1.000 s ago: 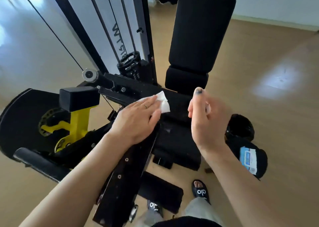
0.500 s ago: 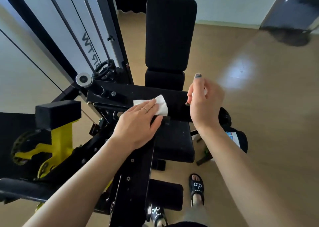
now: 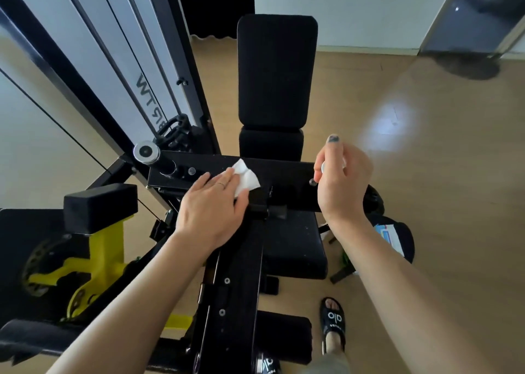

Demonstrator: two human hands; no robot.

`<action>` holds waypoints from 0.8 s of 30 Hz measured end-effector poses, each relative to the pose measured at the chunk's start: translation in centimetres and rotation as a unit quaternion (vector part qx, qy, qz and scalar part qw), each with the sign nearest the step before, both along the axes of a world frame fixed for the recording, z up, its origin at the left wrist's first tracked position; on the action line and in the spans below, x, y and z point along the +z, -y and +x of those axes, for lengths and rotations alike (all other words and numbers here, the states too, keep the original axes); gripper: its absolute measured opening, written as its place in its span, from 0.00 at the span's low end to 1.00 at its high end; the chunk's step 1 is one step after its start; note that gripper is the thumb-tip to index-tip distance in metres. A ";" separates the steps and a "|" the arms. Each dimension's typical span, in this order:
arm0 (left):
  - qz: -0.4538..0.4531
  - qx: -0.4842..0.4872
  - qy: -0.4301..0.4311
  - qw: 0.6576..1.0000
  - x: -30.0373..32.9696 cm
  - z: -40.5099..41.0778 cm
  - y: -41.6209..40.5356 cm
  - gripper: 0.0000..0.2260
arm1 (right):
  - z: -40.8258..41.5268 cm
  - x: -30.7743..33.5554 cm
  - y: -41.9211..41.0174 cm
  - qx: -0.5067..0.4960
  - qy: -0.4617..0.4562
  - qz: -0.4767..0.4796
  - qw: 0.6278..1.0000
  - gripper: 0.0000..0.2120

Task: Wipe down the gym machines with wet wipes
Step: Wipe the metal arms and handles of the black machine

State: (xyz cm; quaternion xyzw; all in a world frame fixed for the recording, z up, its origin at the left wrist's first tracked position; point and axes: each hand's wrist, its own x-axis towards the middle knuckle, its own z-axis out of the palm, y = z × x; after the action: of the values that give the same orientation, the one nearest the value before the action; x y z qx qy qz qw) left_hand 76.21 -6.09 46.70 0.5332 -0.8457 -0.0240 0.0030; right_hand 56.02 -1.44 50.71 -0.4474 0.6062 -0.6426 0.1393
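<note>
We see the left hand [image 3: 211,208] lying flat near the centre of the frame, its fingers [image 3: 227,179] straight and close together, pressing a white wet wipe [image 3: 245,178] onto the black crossbar [image 3: 284,174] of the gym machine [image 3: 235,288]. The wipe sits under the fingertips and sticks out past them toward the upper right, crumpled, with its far corner lifted off the bar. A thin ring shows on one finger. To the right of centre, the right hand [image 3: 342,180] curls its fingers round the bar's right end, where a small silver knob [image 3: 324,166] shows just beside the thumb; the thumb points up and its nail is dark. We cannot tell how firmly this hand grips. Behind the bar, in the upper middle of the frame, the black padded backrest [image 3: 277,72] stands upright, and the black seat [image 3: 295,243] lies below the bar. A yellow bracket [image 3: 105,248] sits at lower left. A foot in a black sandal [image 3: 333,321] stands on the wooden floor [image 3: 440,174] at lower right.
</note>
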 end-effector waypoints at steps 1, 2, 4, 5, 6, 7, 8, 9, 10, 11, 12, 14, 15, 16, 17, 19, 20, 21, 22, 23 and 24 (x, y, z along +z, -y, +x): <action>0.000 0.009 -0.005 1.000 0.0 0.2 0.3 0.31 | 0.0 -0.1 0.1 -0.004 0.002 -0.006 1.000 0.26; 0.005 0.009 -0.016 1.000 0.2 -0.1 0.3 0.30 | 0.1 -0.1 0.1 -0.007 0.002 -0.010 1.000 0.27; 0.035 -0.026 -0.052 0.998 0.4 -2.0 -0.3 0.29 | 0.0 -0.2 0.2 -0.010 -0.003 -0.015 1.000 0.26; 0.049 -0.052 -0.061 0.996 0.4 -3.0 -0.7 0.27 | 0.0 -0.2 0.1 -0.009 -0.006 -0.017 1.000 0.26; 0.051 -0.071 -0.059 0.994 0.3 -3.6 -0.9 0.27 | 0.0 -0.2 0.1 -0.006 -0.008 -0.019 1.000 0.26; 0.044 -0.075 -0.049 0.995 0.3 -3.7 -0.7 0.26 | 0.0 -0.2 0.1 -0.002 -0.008 -0.021 1.000 0.26; 0.036 -0.060 -0.040 0.997 0.4 -3.3 -0.1 0.26 | 0.0 -0.2 0.1 0.003 -0.006 -0.022 1.000 0.25; 0.030 -0.031 -0.037 0.998 0.6 -2.5 0.7 0.26 | -0.1 -0.3 0.2 0.007 -0.001 -0.023 1.000 0.25; 0.027 0.004 -0.037 0.999 0.8 -1.5 1.4 0.26 | -0.1 -0.4 0.2 0.007 0.001 -0.026 1.000 0.25; 0.028 0.036 -0.043 0.998 0.9 -0.6 2.0 0.25 | -0.1 -0.5 0.3 0.004 -0.001 -0.029 1.000 0.25; 0.032 0.055 -0.051 0.997 1.0 -0.2 2.3 0.25 | -0.1 -0.6 0.4 0.001 -0.003 -0.033 0.999 0.25; 0.039 0.047 -0.064 0.996 1.1 -1.0 1.8 0.26 | -0.1 -0.8 0.5 0.000 -0.006 -0.038 0.999 0.25; 0.044 0.018 -0.065 0.997 1.0 -1.9 1.1 0.26 | -0.2 -0.8 0.5 0.002 -0.006 -0.039 0.999 0.24; 0.049 -0.017 -0.066 0.996 0.7 -2.6 0.4 0.26 | -0.3 -0.9 0.5 0.006 -0.007 -0.040 0.999 0.24; 0.053 -0.048 -0.068 0.995 0.4 -3.0 0.0 0.25 | -0.4 -0.9 0.5 0.011 -0.008 -0.041 0.999 0.24; 0.055 -0.052 -0.072 0.995 0.7 -2.3 0.6 0.24 | -0.5 -0.9 0.4 0.023 -0.004 -0.039 0.999 0.23; 0.053 -0.018 -0.078 0.995 1.0 -1.3 1.5 0.24 | -0.5 -0.9 0.4 0.026 0.002 -0.038 0.999 0.23; 0.047 0.032 -0.085 0.995 1.1 -0.2 2.5 0.24 | -0.5 -0.9 0.3 0.026 0.008 -0.038 0.999 0.22; 0.043 0.078 -0.089 0.992 1.2 0.8 3.4 0.25 | -0.4 -0.9 0.4 0.023 0.011 -0.039 0.999 0.22; 0.043 0.104 -0.089 0.990 1.2 1.4 3.9 0.25 | -0.4 -0.9 0.4 0.017 0.010 -0.041 0.999 0.22; 0.047 0.105 -0.092 0.989 1.3 1.3 3.9 0.25 | -0.3 -1.0 0.5 0.011 0.008 -0.044 0.999 0.21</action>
State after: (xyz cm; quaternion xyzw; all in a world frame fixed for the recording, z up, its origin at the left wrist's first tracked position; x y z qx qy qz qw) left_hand 77.50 -9.94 48.05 0.6137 -0.7794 -0.1118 0.0584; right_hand 55.67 -1.91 49.70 -0.4548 0.5712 -0.6705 0.1316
